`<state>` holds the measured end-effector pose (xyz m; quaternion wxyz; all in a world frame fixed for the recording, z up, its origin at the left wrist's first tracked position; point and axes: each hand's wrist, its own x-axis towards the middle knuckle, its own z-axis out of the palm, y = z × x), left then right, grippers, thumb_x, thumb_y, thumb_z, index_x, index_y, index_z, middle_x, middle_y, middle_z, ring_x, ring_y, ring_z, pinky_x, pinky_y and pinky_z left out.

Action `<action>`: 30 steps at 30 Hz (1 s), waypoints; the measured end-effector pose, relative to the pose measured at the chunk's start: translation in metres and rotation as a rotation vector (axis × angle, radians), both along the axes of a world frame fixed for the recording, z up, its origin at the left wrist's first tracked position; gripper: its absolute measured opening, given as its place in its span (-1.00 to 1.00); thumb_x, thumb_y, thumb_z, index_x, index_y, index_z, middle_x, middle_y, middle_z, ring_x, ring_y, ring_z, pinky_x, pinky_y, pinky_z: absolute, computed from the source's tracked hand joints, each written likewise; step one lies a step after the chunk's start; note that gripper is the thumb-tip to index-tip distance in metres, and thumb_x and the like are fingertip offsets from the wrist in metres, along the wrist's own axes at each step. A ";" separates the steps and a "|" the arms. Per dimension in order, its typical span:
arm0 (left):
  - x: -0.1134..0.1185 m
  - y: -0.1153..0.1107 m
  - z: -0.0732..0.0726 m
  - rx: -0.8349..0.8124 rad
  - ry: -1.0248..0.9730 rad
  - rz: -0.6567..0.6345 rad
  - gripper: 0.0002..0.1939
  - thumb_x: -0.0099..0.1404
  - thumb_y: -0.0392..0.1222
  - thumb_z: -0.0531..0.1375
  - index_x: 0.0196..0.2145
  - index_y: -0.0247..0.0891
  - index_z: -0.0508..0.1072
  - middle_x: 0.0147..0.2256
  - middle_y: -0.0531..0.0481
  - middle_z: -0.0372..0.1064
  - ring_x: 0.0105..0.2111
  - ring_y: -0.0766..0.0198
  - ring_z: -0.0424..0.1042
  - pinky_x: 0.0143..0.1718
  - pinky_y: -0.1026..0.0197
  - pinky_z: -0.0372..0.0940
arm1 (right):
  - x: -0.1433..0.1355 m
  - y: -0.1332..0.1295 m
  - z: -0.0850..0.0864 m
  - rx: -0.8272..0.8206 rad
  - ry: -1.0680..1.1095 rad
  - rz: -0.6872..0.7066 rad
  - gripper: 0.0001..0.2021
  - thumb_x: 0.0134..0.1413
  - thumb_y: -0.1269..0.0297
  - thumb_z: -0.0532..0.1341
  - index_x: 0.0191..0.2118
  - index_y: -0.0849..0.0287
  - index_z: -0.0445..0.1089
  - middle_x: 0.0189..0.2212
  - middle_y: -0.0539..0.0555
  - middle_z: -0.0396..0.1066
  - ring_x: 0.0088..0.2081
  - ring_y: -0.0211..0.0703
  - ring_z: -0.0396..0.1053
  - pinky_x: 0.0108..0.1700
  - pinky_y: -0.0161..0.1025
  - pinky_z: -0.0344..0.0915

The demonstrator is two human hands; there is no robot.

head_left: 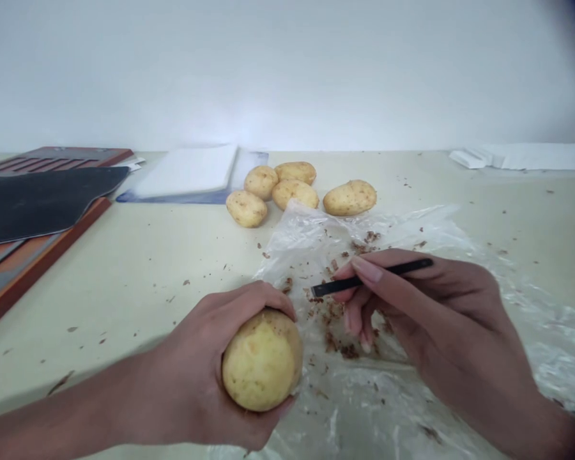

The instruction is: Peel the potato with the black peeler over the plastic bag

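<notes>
My left hand (215, 364) is wrapped round a potato (261, 364), whose near end shows a paler patch with the skin off. To its right, my right hand (426, 319) pinches a thin black stick-like tool (374, 278) between thumb and fingers. The tool's flat, light-edged tip points left and is apart from the potato. What kind of tool it is, I cannot tell. Beneath both hands lies a crumpled clear plastic sheet (388, 396), strewn with brown scraps (333, 319).
Several whole potatoes (294, 193) sit beyond the sheet. Behind them to the left, a white pad (186, 169) rests on a blue-edged sheet. A reddish slatted board (84, 227) with a black mat (43, 198) is at left. White folded paper (531, 156) lies back right.
</notes>
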<state>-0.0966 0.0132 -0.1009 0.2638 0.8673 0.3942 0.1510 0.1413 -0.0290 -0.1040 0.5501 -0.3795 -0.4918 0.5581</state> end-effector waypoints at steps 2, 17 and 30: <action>0.003 0.001 0.000 0.018 -0.012 0.000 -0.32 0.14 0.18 0.35 0.10 -0.27 0.40 -0.19 0.00 0.48 -0.05 0.51 0.48 0.09 0.48 0.47 | 0.000 -0.002 0.001 -0.024 0.049 0.113 -0.67 0.39 0.05 0.30 -0.13 0.30 0.50 -0.32 0.05 0.44 -0.41 -0.42 0.47 -0.37 -0.61 0.49; -0.006 -0.003 -0.007 0.116 0.022 -0.050 -0.29 0.07 0.12 0.42 0.13 -0.08 0.35 -0.07 0.19 0.50 -0.21 0.73 0.51 -0.15 0.71 0.43 | 0.001 -0.007 -0.001 0.034 -0.043 0.142 -0.86 0.31 0.29 0.36 -0.14 0.27 0.58 -0.39 0.04 0.40 -0.36 -0.52 0.47 -0.27 -0.75 0.47; -0.004 -0.004 -0.005 -0.010 0.067 -0.002 -0.34 0.07 0.15 0.39 0.05 -0.18 0.35 -0.13 0.14 0.48 -0.27 0.71 0.46 -0.22 0.66 0.40 | 0.000 -0.004 -0.003 -0.086 0.139 0.226 -0.72 0.38 0.18 0.31 -0.10 0.39 0.51 -0.32 0.09 0.44 -0.38 -0.45 0.48 -0.32 -0.68 0.48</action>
